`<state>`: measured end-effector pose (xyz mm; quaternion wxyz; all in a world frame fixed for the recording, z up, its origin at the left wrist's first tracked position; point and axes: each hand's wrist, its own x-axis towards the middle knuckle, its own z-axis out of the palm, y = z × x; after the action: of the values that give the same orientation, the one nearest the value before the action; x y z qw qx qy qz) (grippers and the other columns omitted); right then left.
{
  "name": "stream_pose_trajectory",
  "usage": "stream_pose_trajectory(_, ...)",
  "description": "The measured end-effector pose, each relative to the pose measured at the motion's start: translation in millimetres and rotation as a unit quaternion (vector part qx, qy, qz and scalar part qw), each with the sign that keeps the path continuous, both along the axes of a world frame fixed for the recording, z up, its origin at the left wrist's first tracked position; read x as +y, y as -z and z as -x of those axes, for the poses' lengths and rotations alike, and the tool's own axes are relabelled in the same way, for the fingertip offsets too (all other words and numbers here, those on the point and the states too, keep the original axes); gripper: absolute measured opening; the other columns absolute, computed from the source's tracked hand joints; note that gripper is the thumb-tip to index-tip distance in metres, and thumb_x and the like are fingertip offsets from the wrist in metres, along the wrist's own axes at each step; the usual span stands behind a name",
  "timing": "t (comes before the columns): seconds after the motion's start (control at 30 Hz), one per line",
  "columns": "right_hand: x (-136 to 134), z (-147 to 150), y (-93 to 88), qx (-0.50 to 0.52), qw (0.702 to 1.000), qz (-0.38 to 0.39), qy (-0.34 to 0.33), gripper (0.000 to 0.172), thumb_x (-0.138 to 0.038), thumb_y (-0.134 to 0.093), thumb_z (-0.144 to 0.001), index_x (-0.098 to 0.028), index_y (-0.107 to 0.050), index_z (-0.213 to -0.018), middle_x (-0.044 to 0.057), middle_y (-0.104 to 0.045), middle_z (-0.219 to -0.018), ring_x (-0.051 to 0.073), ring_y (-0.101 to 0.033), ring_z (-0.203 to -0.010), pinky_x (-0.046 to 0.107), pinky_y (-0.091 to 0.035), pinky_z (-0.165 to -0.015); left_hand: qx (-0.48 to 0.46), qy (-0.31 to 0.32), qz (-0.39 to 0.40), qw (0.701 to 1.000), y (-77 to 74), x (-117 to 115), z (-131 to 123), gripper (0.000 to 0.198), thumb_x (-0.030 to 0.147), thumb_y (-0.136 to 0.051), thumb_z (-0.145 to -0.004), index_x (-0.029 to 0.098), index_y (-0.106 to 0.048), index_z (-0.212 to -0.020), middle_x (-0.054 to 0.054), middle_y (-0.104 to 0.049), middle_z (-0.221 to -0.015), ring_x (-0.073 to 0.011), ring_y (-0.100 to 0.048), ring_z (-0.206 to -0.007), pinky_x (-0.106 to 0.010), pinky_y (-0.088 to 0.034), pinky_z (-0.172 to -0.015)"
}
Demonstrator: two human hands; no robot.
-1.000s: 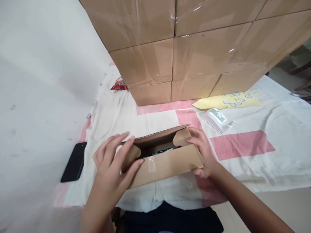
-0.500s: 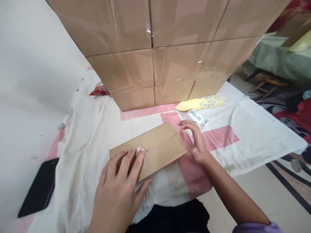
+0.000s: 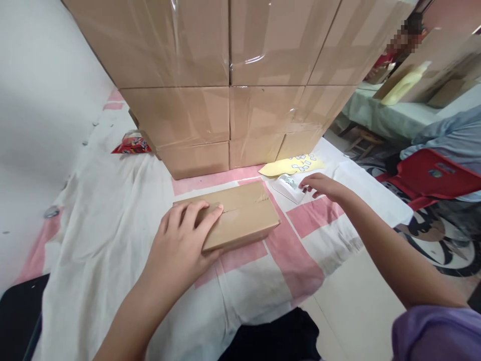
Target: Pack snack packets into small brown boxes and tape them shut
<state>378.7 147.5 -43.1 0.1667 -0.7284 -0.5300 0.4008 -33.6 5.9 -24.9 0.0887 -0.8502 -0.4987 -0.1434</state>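
Observation:
A closed, flat cardboard box (image 3: 246, 213) lies on the cloth in front of me, with a seam along its top. My left hand (image 3: 188, 225) holds its left end, fingers over the top and thumb by the near side. Beyond the box's right end is a small white tape dispenser (image 3: 287, 189). Over the dispenser's right end, my right hand (image 3: 317, 186) has its fingers bent and apart; whether they touch it I cannot tell. Behind the dispenser lies a yellow paper strip (image 3: 291, 164) with printed shapes.
A wall of stacked, taped cartons (image 3: 195, 115) rises at the back. A red packet (image 3: 133, 143) lies left of it, and a black phone (image 3: 20, 316) at lower left. To the right are a red chair (image 3: 439, 175), another table with a yellow bottle (image 3: 406, 85), and people.
My right hand has moved from beside the box's right end to the tape dispenser. My left hand stays on the box, which now sits straighter. The view has shifted to the right.

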Motion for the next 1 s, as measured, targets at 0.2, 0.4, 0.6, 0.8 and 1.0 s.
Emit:
stream_pose_trajectory(0.2, 18.1, 11.3, -12.3, -0.055, 0.994, 0.091, 0.015, 0.017, -0.029, -0.072, -0.077, -0.013, -0.065, -0.074, 0.011, -0.067, -0.082, 0.014, -0.053, -0.065, 0.026, -0.040, -0.052, -0.029, -0.005, -0.009, 1.000, 4.2, -3.4, 0.2, 0.064, 0.034, -0.073, -0.080, 0.023, -0.055, -0.140, -0.014, -0.057, -0.133, -0.0381, -0.050, -0.118, -0.058, -0.050, -0.099)
stream_pose_trajectory(0.4, 23.7, 21.0, -13.6, -0.056, 0.989, 0.129, 0.036, 0.025, -0.029, -0.076, -0.078, -0.013, -0.061, -0.089, 0.009, -0.065, -0.085, 0.019, -0.070, -0.062, 0.024, -0.040, -0.045, -0.051, -0.001, -0.022, 0.998, 9.0, -4.1, 4.0, 0.061, 0.031, -0.069, -0.081, 0.022, -0.055, -0.140, -0.015, -0.058, -0.132, -0.0382, -0.051, -0.118, -0.058, -0.048, -0.101)
stream_pose_trajectory(0.6, 16.6, 31.4, -3.5, -0.052, 0.988, 0.103, 0.102, 0.018, -0.028, -0.068, -0.085, -0.015, -0.058, -0.089, 0.003, -0.060, -0.077, 0.019, -0.067, -0.047, 0.029, -0.050, -0.044, -0.048, -0.010, -0.046, 0.998, 12.8, -4.6, 4.3, 0.064, 0.034, -0.073, -0.079, 0.023, -0.055, -0.140, -0.013, -0.059, -0.130, -0.0359, -0.052, -0.116, -0.055, -0.048, -0.103)
stream_pose_trajectory(0.8, 6.8, 28.7, -0.6, 0.012, 0.988, 0.058, 0.146, 0.029, -0.034, -0.078, -0.080, -0.017, -0.058, -0.091, 0.002, -0.061, -0.070, 0.023, -0.070, -0.051, 0.035, -0.060, -0.051, -0.025, -0.002, -0.060, 0.998, 14.2, -3.7, 5.3, 0.069, 0.035, -0.074, -0.076, 0.021, -0.054, -0.141, -0.014, -0.058, -0.129, -0.0373, -0.052, -0.113, -0.055, -0.049, -0.100)
stream_pose_trajectory(1.0, 3.6, 17.5, 8.2, 0.081, 0.980, 0.018, 0.182, 0.035, -0.037, -0.085, -0.075, -0.018, -0.058, -0.086, 0.002, -0.062, -0.066, 0.028, -0.072, -0.050, 0.041, -0.063, -0.049, -0.021, -0.009, -0.059, 0.998, 14.4, -4.8, 4.6, 0.066, 0.032, -0.071, -0.077, 0.021, -0.054, -0.140, -0.015, -0.057, -0.130, -0.0377, -0.052, -0.113, -0.055, -0.048, -0.099)
